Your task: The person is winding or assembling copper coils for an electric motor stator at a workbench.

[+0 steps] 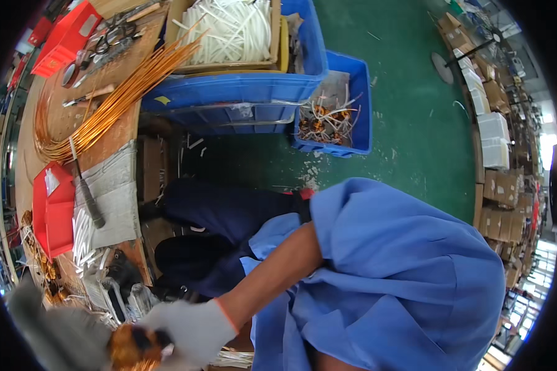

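My right hand [189, 332], in a white glove with an orange cuff edge, reaches across to the lower left and is closed on a copper-wound coil [127, 350]. The coil is blurred, with a dark patch near the fingers. Beside it, a smeared grey shape looks like my left hand [59, 334] in a glove; its fingers cannot be made out. Close above the hands, clear plastic-looking pieces [114, 294] and a black object [124, 270] lie at the bench edge. More copper coils [49, 272] sit at the far left.
On the wooden bench are red bins [52, 210], a screwdriver [88, 201], a bundle of copper wire [114, 102], scissors [111, 40] and white sleeving [82, 238]. A blue crate [229, 89] carries a box of white tubes [229, 31]. Finished-looking coils fill a smaller blue bin [366, 117].
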Action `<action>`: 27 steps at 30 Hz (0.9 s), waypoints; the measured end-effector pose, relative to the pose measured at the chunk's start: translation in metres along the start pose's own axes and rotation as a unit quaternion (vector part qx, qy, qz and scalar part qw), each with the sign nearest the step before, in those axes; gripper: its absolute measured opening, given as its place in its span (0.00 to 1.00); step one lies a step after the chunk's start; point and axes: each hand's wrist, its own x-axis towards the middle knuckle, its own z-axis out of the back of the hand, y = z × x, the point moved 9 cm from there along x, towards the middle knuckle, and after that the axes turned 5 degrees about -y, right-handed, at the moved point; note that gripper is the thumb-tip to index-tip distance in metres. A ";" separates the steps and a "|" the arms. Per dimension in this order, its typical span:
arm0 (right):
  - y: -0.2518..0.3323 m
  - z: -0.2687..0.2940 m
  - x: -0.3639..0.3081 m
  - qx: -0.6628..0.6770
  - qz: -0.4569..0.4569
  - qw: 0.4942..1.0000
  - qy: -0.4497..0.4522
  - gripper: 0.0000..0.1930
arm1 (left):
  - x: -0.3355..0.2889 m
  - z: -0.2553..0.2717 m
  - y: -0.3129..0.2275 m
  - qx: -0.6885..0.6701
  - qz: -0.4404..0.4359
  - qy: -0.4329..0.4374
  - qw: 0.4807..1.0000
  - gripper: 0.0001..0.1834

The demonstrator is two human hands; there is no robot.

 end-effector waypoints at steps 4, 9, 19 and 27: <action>0.016 0.105 -0.027 -0.007 0.079 0.995 -0.058 0.11 | -0.002 0.021 0.064 0.295 0.046 -0.172 0.939 0.18; -0.048 0.404 -0.144 0.179 0.037 0.866 -0.465 0.13 | -0.025 0.134 0.089 0.417 0.055 -0.404 0.812 0.09; -0.123 0.673 -0.272 -0.102 -0.181 0.727 -0.655 0.20 | -0.207 0.532 0.169 0.621 0.281 -0.545 0.488 0.34; -0.168 0.531 -0.208 -0.255 -0.325 0.808 -0.420 0.14 | -0.200 0.625 0.243 0.496 0.371 -0.618 0.484 0.44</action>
